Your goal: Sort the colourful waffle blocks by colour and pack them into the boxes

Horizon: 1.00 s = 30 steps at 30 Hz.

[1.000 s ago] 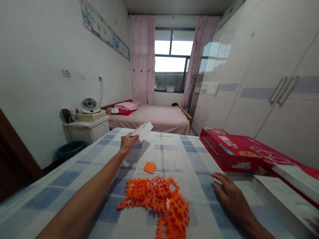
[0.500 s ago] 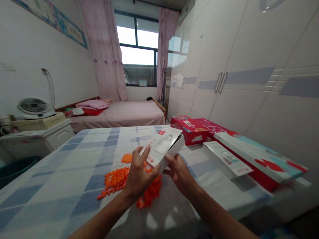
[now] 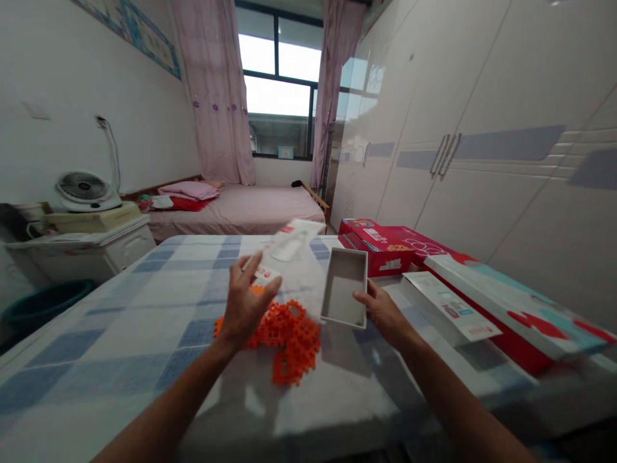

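My left hand (image 3: pixel 248 299) grips a white box lid (image 3: pixel 292 247) with a pale printed picture, blurred by motion and tilted above the table. In my right hand (image 3: pixel 383 308) is the matching box base (image 3: pixel 344 289), held by its right wall with the thumb inside. Its open side faces me and its grey inside shows nothing in it. Below and between the hands lies a pile of orange interlocking plastic pieces (image 3: pixel 294 341), partly hidden by my left hand.
On the checked tablecloth (image 3: pixel 130 315), a red box (image 3: pixel 376 247) stands at the back right. Near it are a long white, blue and red box (image 3: pixel 511 308) and a white printed carton piece (image 3: pixel 453 305). Behind the table is a bed (image 3: pixel 270 206); a fan (image 3: pixel 87 190) sits at left.
The lid has come off the box base. My left hand has moved left with the lid, my right hand to the right with the base. The view has shifted slightly.
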Motion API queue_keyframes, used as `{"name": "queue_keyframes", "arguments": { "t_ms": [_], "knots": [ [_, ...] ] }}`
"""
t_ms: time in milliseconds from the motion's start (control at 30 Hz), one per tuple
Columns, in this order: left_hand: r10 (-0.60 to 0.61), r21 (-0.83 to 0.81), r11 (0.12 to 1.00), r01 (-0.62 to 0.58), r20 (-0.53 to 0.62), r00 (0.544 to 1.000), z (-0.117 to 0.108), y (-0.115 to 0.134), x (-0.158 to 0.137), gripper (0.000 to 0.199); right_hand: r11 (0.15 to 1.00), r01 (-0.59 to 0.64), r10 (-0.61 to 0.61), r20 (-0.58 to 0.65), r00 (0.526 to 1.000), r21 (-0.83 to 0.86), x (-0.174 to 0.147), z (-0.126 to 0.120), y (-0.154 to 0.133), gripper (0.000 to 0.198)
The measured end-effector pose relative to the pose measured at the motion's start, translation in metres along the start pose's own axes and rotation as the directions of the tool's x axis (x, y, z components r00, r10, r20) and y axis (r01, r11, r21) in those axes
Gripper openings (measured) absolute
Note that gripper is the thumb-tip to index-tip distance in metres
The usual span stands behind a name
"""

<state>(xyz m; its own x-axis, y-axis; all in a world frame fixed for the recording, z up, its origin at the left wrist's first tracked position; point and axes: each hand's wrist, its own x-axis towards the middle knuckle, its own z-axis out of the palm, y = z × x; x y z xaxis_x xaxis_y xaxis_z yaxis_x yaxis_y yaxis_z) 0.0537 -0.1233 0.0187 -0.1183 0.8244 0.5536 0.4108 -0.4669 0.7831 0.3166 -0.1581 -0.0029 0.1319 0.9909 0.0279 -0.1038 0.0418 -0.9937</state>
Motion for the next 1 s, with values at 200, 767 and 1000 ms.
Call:
{"name": "queue_keyframes", "arguments": {
  "t_ms": [200,767,1000],
  "knots": [
    [-0.164,0.234,0.941,0.246,-0.321,0.933,-0.039,-0.073,0.058,0.058,0.938,-0.08,0.081,-0.013,0.997,-0.338,0.033,-0.056,0.003,0.028],
    [-0.342,0.531,0.726,0.437,-0.272,0.9,-0.041,-0.131,0.049,0.068,0.334,0.612,-0.03,0.641,0.767,-0.717,0.012,0.111,0.033,0.093],
    [-0.354,0.56,0.715,0.419,-0.227,0.907,-0.042,-0.146,0.053,0.068,0.277,0.768,-0.128,0.771,0.624,-0.577,0.016,0.126,0.052,0.079]
  ]
}}
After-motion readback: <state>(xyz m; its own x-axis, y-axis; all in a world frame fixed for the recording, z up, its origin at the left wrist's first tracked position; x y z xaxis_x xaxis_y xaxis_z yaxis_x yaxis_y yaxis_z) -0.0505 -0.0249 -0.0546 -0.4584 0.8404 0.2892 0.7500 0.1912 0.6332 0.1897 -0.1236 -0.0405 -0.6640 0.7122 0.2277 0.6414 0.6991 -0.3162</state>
